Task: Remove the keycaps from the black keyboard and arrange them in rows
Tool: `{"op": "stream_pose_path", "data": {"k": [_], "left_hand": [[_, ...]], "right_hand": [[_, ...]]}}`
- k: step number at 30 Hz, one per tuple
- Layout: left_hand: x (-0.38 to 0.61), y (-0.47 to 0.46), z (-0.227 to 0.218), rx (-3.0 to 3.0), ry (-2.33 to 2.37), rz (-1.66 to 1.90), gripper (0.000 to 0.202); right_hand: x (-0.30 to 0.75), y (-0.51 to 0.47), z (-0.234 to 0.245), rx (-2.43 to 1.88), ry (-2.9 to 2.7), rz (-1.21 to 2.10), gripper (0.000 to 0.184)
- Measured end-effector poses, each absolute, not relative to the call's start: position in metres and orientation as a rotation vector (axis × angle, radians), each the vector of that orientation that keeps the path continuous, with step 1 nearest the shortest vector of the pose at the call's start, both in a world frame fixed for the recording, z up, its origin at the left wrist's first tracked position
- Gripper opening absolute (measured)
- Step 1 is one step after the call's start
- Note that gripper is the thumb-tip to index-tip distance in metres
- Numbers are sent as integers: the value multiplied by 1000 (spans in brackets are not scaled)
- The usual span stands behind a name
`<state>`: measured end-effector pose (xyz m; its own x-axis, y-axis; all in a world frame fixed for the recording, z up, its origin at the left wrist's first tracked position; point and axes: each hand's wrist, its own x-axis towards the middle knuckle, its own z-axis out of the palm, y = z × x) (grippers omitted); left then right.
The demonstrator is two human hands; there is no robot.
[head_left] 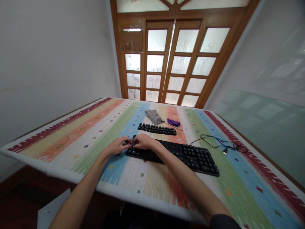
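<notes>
Crouched over the left end of a black keyboard (178,150), with left hand (118,145) and right hand (144,141) nearly meeting. Fingertips narrow, about a small pale thing (131,139) too small to name; cannot tell which hand grips it, or whether both do. Judged partway through: seemingly bare of caps over much of the main block, just right of the fingers, but apparently capped along the near left corner, just below them, and on the number pad (201,156), well to the right. Hidden directly under the hands. Just beyond the fingertips, loose keycaps (156,128) in rows, off the board. For moving: wide open room on the striped tablecloth (71,136) left of the fingers; toward the body, limited by the near table edge (116,192). Off to the right, beyond the number pad, a looped cable (214,140) with its plug (225,151). Past the keycaps, tighter: thin rod (175,127), purple cloth (173,122), grey cloth (154,117). Farthest, wooden doors (143,73).
</notes>
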<state>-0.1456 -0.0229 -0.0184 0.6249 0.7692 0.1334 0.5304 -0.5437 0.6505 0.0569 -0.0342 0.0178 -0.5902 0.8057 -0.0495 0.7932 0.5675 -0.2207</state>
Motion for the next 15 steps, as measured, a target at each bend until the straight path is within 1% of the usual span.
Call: {"op": "stream_pose_path", "data": {"k": [3,9,15], "left_hand": [[-146,-25,-19,2329,1005,563,29],[-145,-29,-21,2363,1014,588,29],[-144,-31,-22,2322,988,615,24]], "right_hand": [[57,-32,15,-1381,-2735,329,22],[58,-37,7,-1359,-2738,171,24],[60,-44,-3,-1320,-2685,152,24]]}}
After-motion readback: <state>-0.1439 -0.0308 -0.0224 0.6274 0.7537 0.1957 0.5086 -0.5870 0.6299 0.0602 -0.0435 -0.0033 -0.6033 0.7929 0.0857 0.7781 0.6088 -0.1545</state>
